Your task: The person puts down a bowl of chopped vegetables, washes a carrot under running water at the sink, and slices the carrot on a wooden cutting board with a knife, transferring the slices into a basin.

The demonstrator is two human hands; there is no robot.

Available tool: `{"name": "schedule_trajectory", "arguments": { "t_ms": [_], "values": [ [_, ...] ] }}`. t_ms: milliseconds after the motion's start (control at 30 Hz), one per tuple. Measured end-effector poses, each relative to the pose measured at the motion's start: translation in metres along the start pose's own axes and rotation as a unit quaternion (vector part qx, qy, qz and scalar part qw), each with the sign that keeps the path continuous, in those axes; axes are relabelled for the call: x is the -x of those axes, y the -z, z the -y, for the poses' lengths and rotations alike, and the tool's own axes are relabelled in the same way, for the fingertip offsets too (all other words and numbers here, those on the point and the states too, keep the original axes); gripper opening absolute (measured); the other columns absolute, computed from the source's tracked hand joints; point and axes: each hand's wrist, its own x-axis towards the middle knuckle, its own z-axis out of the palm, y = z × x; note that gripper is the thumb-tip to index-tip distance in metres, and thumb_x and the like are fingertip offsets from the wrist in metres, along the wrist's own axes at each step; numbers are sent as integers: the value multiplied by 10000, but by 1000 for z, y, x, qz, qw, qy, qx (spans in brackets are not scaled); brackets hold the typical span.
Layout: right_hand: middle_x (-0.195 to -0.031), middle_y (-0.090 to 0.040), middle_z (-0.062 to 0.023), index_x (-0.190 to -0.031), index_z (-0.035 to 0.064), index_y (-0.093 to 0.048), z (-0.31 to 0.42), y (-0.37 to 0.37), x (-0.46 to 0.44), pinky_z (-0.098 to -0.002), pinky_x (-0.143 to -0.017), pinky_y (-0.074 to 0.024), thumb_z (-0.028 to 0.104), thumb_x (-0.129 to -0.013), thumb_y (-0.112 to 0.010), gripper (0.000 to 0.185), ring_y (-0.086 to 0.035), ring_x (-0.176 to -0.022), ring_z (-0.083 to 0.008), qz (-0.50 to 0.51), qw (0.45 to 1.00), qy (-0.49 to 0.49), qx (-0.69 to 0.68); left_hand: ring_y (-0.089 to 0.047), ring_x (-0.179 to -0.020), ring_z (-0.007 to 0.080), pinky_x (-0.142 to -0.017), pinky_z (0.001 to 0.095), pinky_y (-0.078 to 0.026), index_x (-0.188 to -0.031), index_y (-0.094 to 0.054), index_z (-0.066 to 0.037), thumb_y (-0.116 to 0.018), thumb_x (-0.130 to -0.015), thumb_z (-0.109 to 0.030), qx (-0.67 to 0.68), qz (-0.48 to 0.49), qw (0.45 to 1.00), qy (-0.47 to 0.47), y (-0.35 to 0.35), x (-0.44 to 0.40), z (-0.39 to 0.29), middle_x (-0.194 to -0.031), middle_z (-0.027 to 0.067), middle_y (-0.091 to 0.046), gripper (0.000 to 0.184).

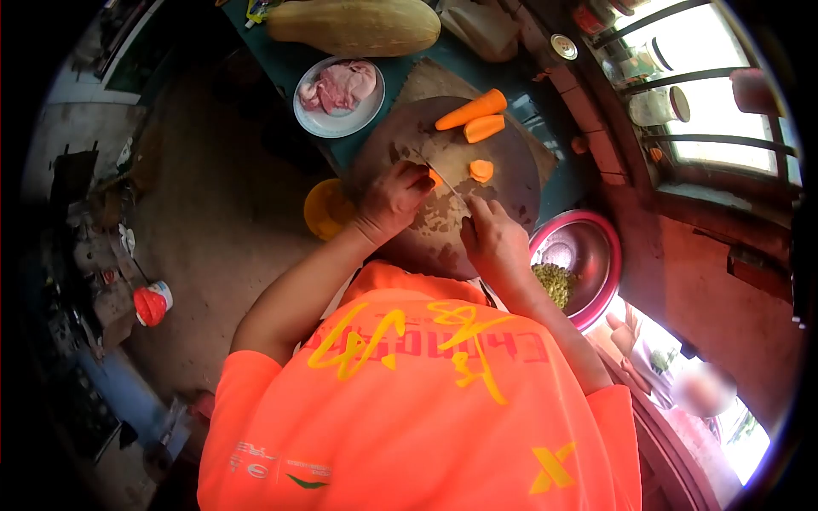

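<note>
The left hand (396, 198) holds a carrot piece (435, 178) (mostly hidden) beside the knife (442, 180) in the right hand (497, 238).

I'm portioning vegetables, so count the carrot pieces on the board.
4 in view: the long piece and shorter piece near the board's far edge, the small chunk nearer the middle, and one piece between the left hand and the knife. The fingers may hide more.

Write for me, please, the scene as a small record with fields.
Left hand: steadies a carrot piece
Right hand: holds a knife
Surface: round cutting board
Also on board: two longer carrot pieces, one short chunk
Left: plate with raw meat
Right: red-rimmed bowl, chopped greens inside
</note>
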Motion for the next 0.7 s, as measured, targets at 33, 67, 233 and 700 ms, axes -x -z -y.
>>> {"name": "schedule_trajectory", "arguments": {
  "t_ms": [33, 67, 233, 700],
  "values": [
    [-894, -592, -145, -1061, 108, -555, 0, -1, 0, -467, -592, -509, 160, -856, -584, 214, -626, -701, -370, 14, 1000, -2, 13, -581, -930, 254, -771, 350, -515, -972, -644, -95, -620, -770, -90, 0, -1, 1000, -5, -1, 0, 2, -1026, 42, -606, 203],
    [-894, -592, -145, -1061, 108, -555, 2, -2, 0, -467, -592, -509, 160, -856, -584, 214, -626, -701, -370, 14, 1000, -6, 13, -582, -924, 252, -761, 347, -518, -983, -645, -95, -613, -773, -97, 2, -1, 1000, -10, -2, 0, 3, -1027, 42, -608, 213],
    [-858, -583, -168, -1073, 90, -533, 5, -3, -2, -468, -570, -520, 132, -827, -592, 257, -632, -699, -377, 39, 998, -15, 37, -587, -937, 252, -764, 344, -527, -981, -659, -93, -621, -758, -90, 11, -16, 999, -28, -3, 0, 5, -1020, 40, -613, 226],
    [-766, -635, -188, -935, 52, -472, -13, -36, -21, -472, -593, -514, 113, -838, -558, 144, -645, -692, -381, 116, 990, -34, 71, -586, -949, 265, -812, 339, -519, -980, -676, -83, -604, -778, -72, -4, 15, 999, -28, -2, 2, 6, -1039, 64, -631, 215]
  ]
}}
